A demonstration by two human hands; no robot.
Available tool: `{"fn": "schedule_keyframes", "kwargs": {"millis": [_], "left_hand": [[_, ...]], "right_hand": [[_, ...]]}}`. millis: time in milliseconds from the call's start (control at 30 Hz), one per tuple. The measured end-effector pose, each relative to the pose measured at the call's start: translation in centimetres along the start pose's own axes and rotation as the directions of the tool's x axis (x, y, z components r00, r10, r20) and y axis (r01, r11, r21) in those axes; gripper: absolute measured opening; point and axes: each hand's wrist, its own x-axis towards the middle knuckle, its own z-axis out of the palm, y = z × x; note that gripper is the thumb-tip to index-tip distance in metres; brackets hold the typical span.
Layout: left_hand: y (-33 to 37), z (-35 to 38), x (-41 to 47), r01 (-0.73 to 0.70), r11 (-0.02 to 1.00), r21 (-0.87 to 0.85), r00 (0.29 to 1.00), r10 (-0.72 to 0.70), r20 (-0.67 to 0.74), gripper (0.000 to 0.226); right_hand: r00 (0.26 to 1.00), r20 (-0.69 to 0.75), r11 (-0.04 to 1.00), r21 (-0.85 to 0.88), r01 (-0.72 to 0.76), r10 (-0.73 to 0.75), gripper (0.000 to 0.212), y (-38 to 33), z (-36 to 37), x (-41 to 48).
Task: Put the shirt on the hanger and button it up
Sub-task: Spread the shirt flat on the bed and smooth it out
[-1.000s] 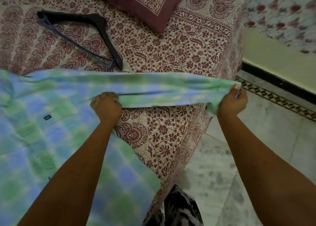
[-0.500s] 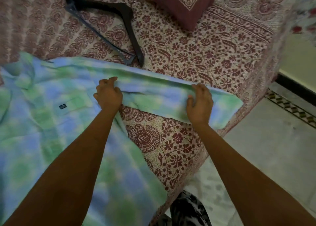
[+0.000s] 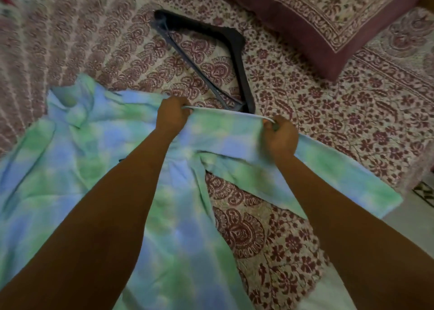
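A green and blue tie-dye shirt [image 3: 77,168] lies spread on the bed, its sleeve [image 3: 328,173] running out to the right toward the bed's edge. My left hand [image 3: 172,114] grips the shirt's upper edge near the shoulder. My right hand [image 3: 279,136] pinches the same edge farther right, and the cloth is stretched taut between them. A dark hanger [image 3: 225,58] lies flat on the bed just beyond my hands, its lower tip right behind the lifted edge.
The bed is covered by a maroon floral printed sheet [image 3: 340,112]. A maroon-bordered pillow [image 3: 324,16] lies at the far right. The bed's edge and pale floor [image 3: 413,218] show at the right.
My right hand has moved from lying flat on the sleeve to pinching the shirt's upper edge. Both hands have lifted that edge toward the hanger. The view has shifted left.
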Motion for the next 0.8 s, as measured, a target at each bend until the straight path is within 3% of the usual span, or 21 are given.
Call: {"fn": "schedule_keyframes", "kwargs": {"millis": [100,233,367,467,567,700,800], "left_hand": [[0.7,-0.6,2.0,-0.033,0.999,-0.020,0.999,0.033,0.010,0.021],[1.4,-0.4,5.0,0.058,0.996,-0.064,0.995,-0.063,-0.075,0.013],[1.3,0.5,5.4,0.074,0.989,-0.129,0.992,-0.087,-0.096,0.024],[1.2,0.4,3.5,0.042,0.983,-0.176,0.983,-0.072,-0.166,0.028],[0.3,0.2,1.2,0.060,0.993,-0.104,0.976,-0.080,-0.200,0.022],[-2.2,0.8,-0.6,0.059,0.997,-0.059,0.990,-0.066,-0.125,0.026],[-3.0,0.9,-0.5,0.038,0.995,-0.091,0.994,-0.047,-0.100,0.027]], "right_hand": [[0.999,-0.009,0.998,0.024,-0.052,0.052,0.035,-0.8,0.2,1.8],[0.993,-0.095,0.997,0.051,-0.062,0.066,0.033,-2.4,0.7,4.2],[0.997,-0.058,0.996,-0.078,-0.046,0.041,0.036,-3.5,0.6,5.4],[0.985,-0.164,0.986,-0.167,0.022,-0.050,0.036,-4.4,0.3,5.1],[0.963,-0.214,0.971,-0.208,0.121,-0.166,0.035,-6.3,0.4,5.7],[0.996,-0.036,0.972,-0.224,0.072,-0.082,0.047,-8.3,2.4,8.3],[0.993,0.113,0.992,-0.121,-0.021,0.034,0.047,-8.9,4.4,9.6]]}}
